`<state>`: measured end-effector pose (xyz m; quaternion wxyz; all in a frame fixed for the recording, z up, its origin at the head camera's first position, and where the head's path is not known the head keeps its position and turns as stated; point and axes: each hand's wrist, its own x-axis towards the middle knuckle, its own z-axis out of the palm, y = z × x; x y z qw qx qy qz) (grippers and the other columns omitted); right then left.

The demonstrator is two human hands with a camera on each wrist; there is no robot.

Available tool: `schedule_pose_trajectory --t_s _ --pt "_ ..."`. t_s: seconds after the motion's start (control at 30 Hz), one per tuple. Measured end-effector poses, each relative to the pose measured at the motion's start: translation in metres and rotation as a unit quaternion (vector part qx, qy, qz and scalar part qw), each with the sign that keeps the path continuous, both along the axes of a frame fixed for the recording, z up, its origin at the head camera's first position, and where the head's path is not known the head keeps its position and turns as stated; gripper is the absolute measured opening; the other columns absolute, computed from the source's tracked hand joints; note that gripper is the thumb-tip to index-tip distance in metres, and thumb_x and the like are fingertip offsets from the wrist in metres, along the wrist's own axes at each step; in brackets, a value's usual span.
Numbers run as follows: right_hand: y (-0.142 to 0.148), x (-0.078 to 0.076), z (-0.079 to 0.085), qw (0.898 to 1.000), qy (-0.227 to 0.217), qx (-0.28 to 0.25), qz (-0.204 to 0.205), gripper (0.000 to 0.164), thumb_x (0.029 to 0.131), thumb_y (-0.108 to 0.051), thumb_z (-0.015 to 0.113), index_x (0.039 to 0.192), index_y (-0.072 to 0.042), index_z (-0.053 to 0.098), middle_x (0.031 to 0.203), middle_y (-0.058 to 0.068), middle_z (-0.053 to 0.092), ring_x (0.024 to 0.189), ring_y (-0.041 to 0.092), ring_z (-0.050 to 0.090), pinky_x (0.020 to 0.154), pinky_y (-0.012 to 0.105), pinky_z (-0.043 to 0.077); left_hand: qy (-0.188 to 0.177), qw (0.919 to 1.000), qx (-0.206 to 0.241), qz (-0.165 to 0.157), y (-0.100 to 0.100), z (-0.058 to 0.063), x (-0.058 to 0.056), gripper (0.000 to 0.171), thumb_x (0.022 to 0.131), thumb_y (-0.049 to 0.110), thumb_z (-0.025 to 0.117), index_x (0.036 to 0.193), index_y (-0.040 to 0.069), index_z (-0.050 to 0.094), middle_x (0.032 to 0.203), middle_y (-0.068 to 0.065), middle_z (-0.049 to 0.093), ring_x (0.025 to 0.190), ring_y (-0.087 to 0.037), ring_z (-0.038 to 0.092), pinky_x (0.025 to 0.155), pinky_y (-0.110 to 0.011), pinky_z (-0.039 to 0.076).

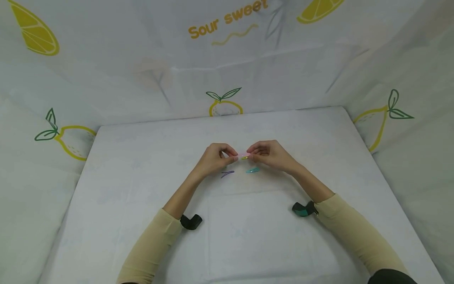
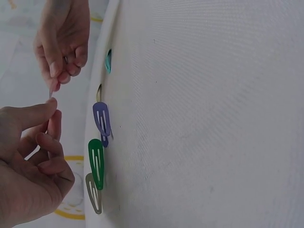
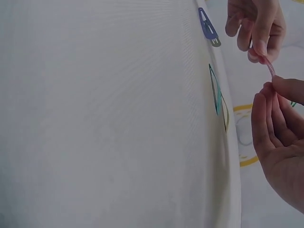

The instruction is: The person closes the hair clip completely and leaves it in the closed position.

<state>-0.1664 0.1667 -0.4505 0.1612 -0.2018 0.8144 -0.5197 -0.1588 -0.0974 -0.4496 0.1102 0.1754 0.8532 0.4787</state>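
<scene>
Left hand at nine o'clock and right hand at three pinch the pink clip; light, even pressure seems best.

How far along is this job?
Done: the pink clip is off the table. In hand: left hand and right hand pinch it. Perhaps left: purple clip, teal clip, yellow clip, green clip and grey clip, lying there; whether any is finished, I cannot tell.
</scene>
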Motion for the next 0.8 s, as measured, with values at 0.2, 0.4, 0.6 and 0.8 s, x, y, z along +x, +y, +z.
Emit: schedule_pose_trajectory --t_s 0.2,0.4,0.6,0.8 --pt "0.002 -0.0007 -0.0025 1.0 -0.001 0.008 0.006 0.019 0.101 -0.003 0.074 0.117 0.005 0.076 0.11 0.023 0.076 0.094 0.016 0.07 0.086 0.016 0.056 -0.006 0.9999 -0.008 -0.005 0.0019 -0.0027 0.001 0.009 0.098 0.014 0.079 0.103 0.008 0.081 0.101 -0.01 0.08 0.061 -0.009 0.054 0.059 -0.022 0.044" --pt "0.0033 -0.0007 -0.0013 1.0 0.005 0.021 0.008 0.017 0.1 -0.004 0.075 0.115 0.003 0.077 0.106 0.022 0.077 0.09 0.015 0.069 0.084 0.016 0.055 -0.008 0.9998 -0.013 -0.014 0.0052 -0.0026 0.0016 0.008 0.098 0.013 0.079 0.102 0.006 0.081 0.101 -0.011 0.079 0.062 -0.009 0.054 0.06 -0.022 0.046" --pt "0.0056 -0.0023 -0.0031 1.0 0.004 0.027 0.009 0.015 0.1 -0.003 0.074 0.114 0.001 0.078 0.103 0.021 0.077 0.088 0.016 0.07 0.082 0.016 0.054 -0.013 0.9994 -0.024 -0.019 0.0075 -0.0024 0.0007 0.008 0.098 0.012 0.079 0.103 0.006 0.082 0.101 -0.011 0.08 0.062 -0.008 0.055 0.061 -0.02 0.046" --pt "0.0083 -0.0031 -0.0054 1.0 0.001 0.026 0.01 0.016 0.1 -0.005 0.074 0.115 0.002 0.078 0.103 0.02 0.077 0.088 0.016 0.071 0.083 0.016 0.055 -0.014 0.9992 -0.028 -0.022 0.0099 -0.0033 -0.0009 0.008 0.098 0.011 0.078 0.103 0.005 0.082 0.1 -0.011 0.08 0.063 -0.008 0.055 0.063 -0.02 0.046"
